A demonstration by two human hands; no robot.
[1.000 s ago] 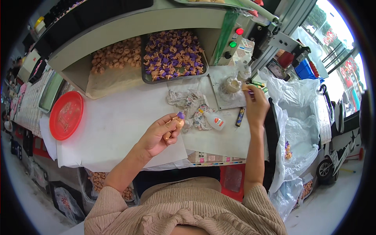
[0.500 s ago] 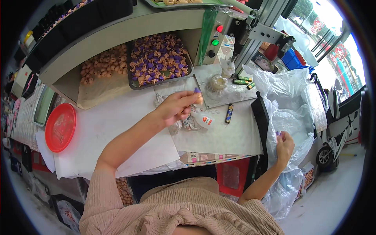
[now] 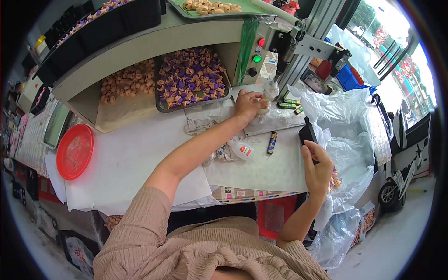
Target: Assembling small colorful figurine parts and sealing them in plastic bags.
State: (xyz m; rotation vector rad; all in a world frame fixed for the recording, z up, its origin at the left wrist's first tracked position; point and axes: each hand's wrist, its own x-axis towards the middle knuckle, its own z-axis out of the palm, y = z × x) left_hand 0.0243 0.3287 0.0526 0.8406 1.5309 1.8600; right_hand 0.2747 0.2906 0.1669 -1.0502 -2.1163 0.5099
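My left hand [image 3: 248,108] reaches to the wrapped post [image 3: 270,88] under the press. Its fingers are closed at the holder there, pinching a small skin-coloured doll part [image 3: 264,103] that is mostly hidden. My right hand [image 3: 318,169] hovers by the near edge of a black bin [image 3: 306,132] lined with clear plastic [image 3: 347,140]. Its thumb and fingers are curved and apart, with nothing visible between them. Below that hand, several small doll pieces [image 3: 335,180] lie in the liner. A white glue bottle [image 3: 243,150] rests on a crumpled cloth [image 3: 224,153] near my left forearm.
A tray of purple-clad doll bodies [image 3: 191,77] sits in the shelf beside loose doll heads [image 3: 128,84]. A red plate [image 3: 74,151] lies at left. A blue-black battery [image 3: 271,143] is on the paper; green batteries [image 3: 289,105] lie by the press [image 3: 291,51].
My left hand has moved forward and right, from above the cloth to the press holder. My right hand has moved left and up to the bin's edge; the purple piece no longer shows in it.
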